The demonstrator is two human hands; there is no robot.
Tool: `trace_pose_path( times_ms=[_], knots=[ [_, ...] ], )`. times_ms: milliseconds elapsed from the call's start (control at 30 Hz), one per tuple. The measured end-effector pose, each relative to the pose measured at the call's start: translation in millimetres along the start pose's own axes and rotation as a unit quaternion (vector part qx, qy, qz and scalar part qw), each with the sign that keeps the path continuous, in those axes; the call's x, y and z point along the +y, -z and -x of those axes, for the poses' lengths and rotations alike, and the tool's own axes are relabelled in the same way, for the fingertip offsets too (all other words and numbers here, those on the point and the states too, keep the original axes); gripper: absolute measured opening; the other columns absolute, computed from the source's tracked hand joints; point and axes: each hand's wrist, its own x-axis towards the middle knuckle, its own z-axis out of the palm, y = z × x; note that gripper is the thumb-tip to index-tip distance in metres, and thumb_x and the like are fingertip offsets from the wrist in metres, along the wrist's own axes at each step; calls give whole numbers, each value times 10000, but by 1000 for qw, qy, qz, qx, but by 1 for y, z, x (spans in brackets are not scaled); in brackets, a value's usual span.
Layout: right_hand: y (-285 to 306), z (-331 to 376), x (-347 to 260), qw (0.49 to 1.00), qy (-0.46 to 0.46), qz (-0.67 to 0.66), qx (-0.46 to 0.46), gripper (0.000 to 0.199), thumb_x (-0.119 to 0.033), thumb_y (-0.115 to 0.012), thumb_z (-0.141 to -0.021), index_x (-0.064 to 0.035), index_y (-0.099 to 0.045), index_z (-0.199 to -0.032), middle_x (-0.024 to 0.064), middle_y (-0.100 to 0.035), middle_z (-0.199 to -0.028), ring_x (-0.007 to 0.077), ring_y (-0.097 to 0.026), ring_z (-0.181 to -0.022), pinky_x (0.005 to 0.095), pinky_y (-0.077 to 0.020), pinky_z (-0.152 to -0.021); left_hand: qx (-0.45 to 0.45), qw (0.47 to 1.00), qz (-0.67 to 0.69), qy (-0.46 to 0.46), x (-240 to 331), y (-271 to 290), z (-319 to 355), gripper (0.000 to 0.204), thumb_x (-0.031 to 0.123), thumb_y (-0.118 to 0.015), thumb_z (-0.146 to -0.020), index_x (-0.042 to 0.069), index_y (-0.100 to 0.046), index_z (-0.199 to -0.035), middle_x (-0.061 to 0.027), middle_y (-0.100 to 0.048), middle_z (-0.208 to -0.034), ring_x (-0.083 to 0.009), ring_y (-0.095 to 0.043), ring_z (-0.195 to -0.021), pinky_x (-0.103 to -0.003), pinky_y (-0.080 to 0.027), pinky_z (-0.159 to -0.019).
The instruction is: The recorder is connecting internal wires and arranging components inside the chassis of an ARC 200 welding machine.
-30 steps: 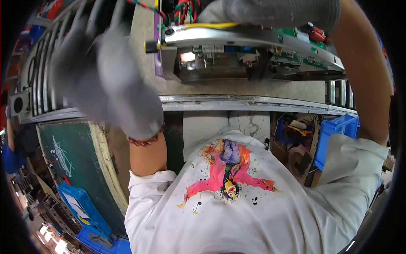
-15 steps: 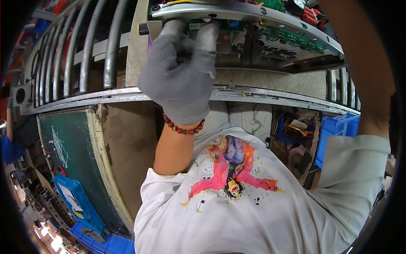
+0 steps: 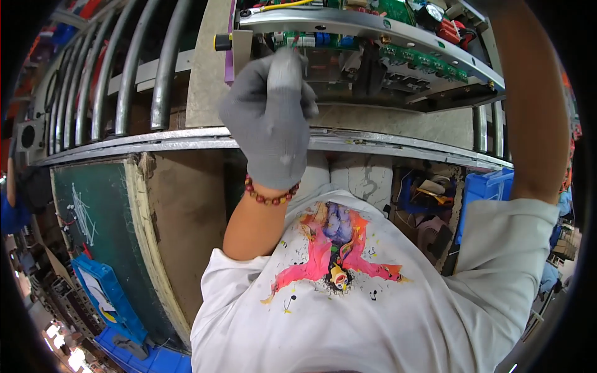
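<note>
My left hand (image 3: pixel 268 118), in a grey knit glove with a beaded bracelet at the wrist, is just in front of an electronics chassis (image 3: pixel 373 28). Its fingers are curled in and the thumb lies over them; what they hold, if anything, is hidden. The chassis has a silver metal front rail, with green circuit boards (image 3: pixel 423 62) showing below and behind it. A black knob with a yellow ring (image 3: pixel 222 42) sticks out at its left end. My right forearm (image 3: pixel 538 105) reaches up along the right side, and the hand itself is out of the picture.
The chassis lies on a pale board (image 3: pixel 208 93) over a roller conveyor (image 3: pixel 140 68) with a metal edge rail (image 3: pixel 180 139). A green panel (image 3: pixel 99 230) stands at left, with a blue case (image 3: pixel 112 292) beside it. A blue bin (image 3: pixel 485 193) sits below the rail at right.
My left hand has drawn back from under the chassis rail toward me, and its fingers have curled in. The chassis appears slightly lower in the view, with more of its boards showing.
</note>
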Motion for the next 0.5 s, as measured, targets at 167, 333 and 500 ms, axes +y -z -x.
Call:
trace_pose_path(
  times_ms=[167, 333, 500],
  knots=[
    [-30, 40, -10, 960, 200, 68, 182, 182, -93, -656, -804, -29, -698, -969, 218, -592, -1193, 310, -668, -948, 329, -569, -777, -63, 997, 29, 46, -5, 2, -2, 251, 242, -617, -974, -7, -644, -971, -33, -595, -646, -70, -512, -494, -212, -371, -432],
    [-62, 14, 14, 806, 408, 269, 334, 302, -65, -698, -760, -116, -678, -1057, 210, -562, -1233, 347, -594, -1097, 404, -509, -935, -47, 994, -77, -66, -13, 2, -7, 272, 268, -605, -986, 0, -651, -979, -12, -610, -657, -60, -540, -514, -216, -415, -465],
    [-68, -17, 27, 833, 462, -21, 303, 571, -289, -737, -784, -4, -535, -1236, 257, -534, -1256, 417, -550, -1146, 462, -473, -951, -58, 983, -163, -64, -6, -4, -9, 250, 238, -630, -966, -9, -666, -958, -73, -632, -684, -157, -620, -594, -293, -489, -545]
  ],
)
